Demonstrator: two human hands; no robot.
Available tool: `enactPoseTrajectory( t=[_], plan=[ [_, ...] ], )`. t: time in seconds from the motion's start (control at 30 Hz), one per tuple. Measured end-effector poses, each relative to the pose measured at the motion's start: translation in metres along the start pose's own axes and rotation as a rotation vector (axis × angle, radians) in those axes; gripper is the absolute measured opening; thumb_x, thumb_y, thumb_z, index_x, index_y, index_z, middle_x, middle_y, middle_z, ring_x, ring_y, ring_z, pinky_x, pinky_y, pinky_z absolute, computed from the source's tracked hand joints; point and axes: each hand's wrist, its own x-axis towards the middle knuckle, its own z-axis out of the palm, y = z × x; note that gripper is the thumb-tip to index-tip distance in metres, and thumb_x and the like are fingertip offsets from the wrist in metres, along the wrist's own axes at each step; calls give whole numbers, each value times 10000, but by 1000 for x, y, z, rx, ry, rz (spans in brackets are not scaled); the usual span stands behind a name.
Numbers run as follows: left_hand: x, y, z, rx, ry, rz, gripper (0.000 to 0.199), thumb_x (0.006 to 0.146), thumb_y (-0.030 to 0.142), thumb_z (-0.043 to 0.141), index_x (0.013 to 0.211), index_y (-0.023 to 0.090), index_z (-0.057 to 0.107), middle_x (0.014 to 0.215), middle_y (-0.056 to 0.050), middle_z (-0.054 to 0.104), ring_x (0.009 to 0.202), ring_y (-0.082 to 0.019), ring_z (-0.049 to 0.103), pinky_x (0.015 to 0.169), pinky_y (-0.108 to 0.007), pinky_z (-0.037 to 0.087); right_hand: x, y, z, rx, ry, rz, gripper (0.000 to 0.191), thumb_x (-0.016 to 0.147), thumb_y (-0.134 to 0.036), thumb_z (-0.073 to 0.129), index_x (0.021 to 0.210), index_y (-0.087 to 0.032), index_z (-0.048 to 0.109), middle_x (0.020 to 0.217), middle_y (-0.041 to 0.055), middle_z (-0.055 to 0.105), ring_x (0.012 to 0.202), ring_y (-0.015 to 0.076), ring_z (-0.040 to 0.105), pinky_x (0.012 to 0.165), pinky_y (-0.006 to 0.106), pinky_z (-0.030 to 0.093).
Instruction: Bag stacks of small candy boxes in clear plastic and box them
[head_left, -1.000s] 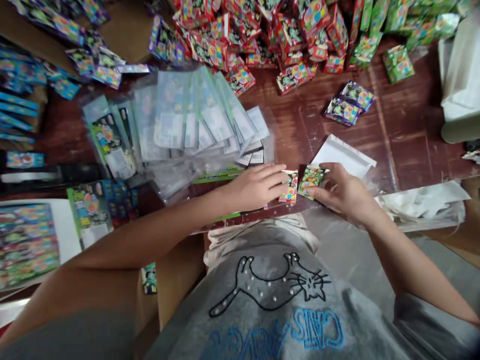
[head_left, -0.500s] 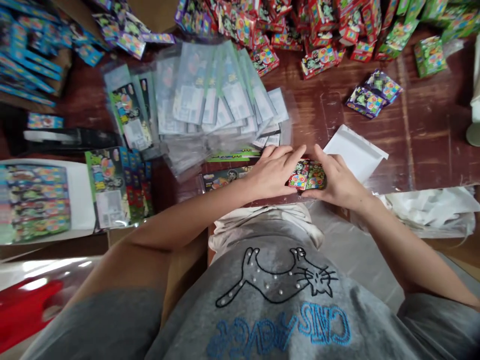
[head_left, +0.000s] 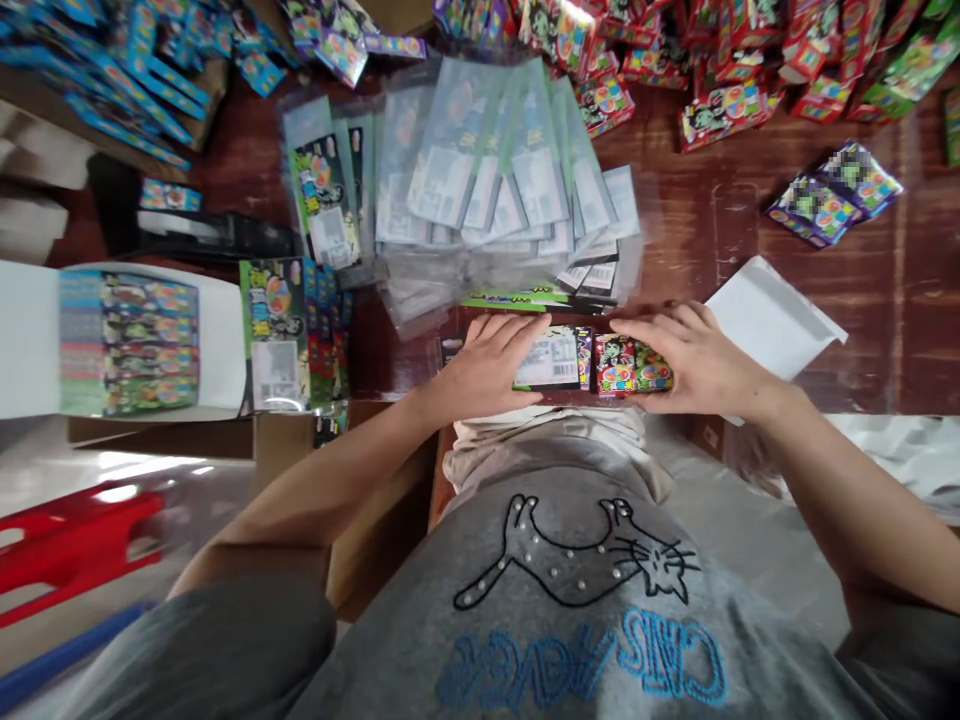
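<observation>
My left hand [head_left: 499, 365] lies over a printed card packet [head_left: 553, 360] at the table's front edge, fingers wrapped over its left part. To its right, my right hand [head_left: 679, 360] holds a red box [head_left: 616, 364] and a green box [head_left: 652, 370] side by side, thumb at their back and fingers around the right end. A narrow gap separates the packet from the red box. Just behind lies a green-and-black strip [head_left: 525, 299]. A white paper piece [head_left: 776, 318] sits beside my right hand.
Clear sleeves with cards [head_left: 487, 160] spread behind my hands. Purple boxes [head_left: 836, 195] lie at the right; red boxes [head_left: 727, 110] are heaped at the back, blue boxes [head_left: 150, 70] back left. A white carton [head_left: 221, 345] of packed boxes stands left, near a black stapler-like object [head_left: 217, 233].
The view has shifted left. My left hand has moved away from the red and green boxes onto the card packet, which now shows its pale label. My right hand remains on the boxes.
</observation>
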Motion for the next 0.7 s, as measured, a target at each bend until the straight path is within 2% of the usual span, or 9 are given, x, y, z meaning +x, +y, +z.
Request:
enactPoseTrajectory(
  t=[0.17, 0.27, 0.37, 0.43, 0.5, 0.57, 0.7],
  plan=[
    [-5, -8, 15, -109, 57, 58, 949, 897, 529, 826, 1669, 144, 431, 1576, -223, 609, 1471, -378, 543, 1235, -525, 390, 19, -3, 9, 32, -18, -12, 943, 873, -607, 785, 1691, -343, 397, 1352, 109, 725, 1237, 391, 599, 1143, 620, 402],
    [-6, -7, 19, -149, 68, 73, 935, 905, 506, 820, 1679, 161, 425, 1588, -212, 605, 1493, -370, 526, 1252, -526, 383, 30, -8, 17, 15, -11, -5, 992, 881, -609, 786, 1722, -334, 338, 1342, 115, 731, 1244, 409, 601, 1210, 685, 360],
    [-5, -5, 21, -143, 92, 36, 960, 884, 469, 836, 1688, 159, 413, 1616, -219, 581, 1498, -384, 519, 1265, -544, 371, 39, -12, 22, 33, -22, 9, 1093, 890, -617, 788, 1770, -317, 212, 1466, 145, 684, 1312, 440, 590, 1241, 735, 339],
    [-4, -3, 21, -127, 107, -3, 976, 867, 447, 849, 1687, 151, 411, 1631, -223, 567, 1494, -391, 521, 1271, -552, 364, 40, -12, 22, 44, -26, 0, 1187, 889, -646, 789, 1791, -278, 111, 1589, 181, 597, 1393, 459, 565, 1261, 759, 325],
    [-4, -1, 20, -119, 109, -28, 985, 858, 427, 859, 1685, 139, 408, 1636, -222, 564, 1491, -388, 524, 1267, -542, 372, 34, -11, 16, 36, -10, -4, 1238, 882, -696, 783, 1796, -252, 76, 1688, 204, 492, 1482, 469, 515, 1295, 776, 279],
    [-4, 1, 18, -116, 101, -34, 983, 856, 413, 863, 1680, 127, 410, 1635, -223, 564, 1489, -382, 527, 1256, -528, 387, 24, -7, 9, 10, 15, 6, 1157, 891, -706, 772, 1785, -269, 180, 1702, 188, 484, 1517, 463, 494, 1320, 788, 226],
    [-1, 3, 14, -118, 69, -31, 978, 858, 410, 864, 1679, 127, 414, 1644, -222, 555, 1496, -387, 521, 1258, -532, 386, 10, 2, 0, -4, 16, -4, 750, 955, -575, 750, 1632, -349, 522, 1538, 97, 665, 1419, 402, 581, 1326, 787, 205]
  ],
)
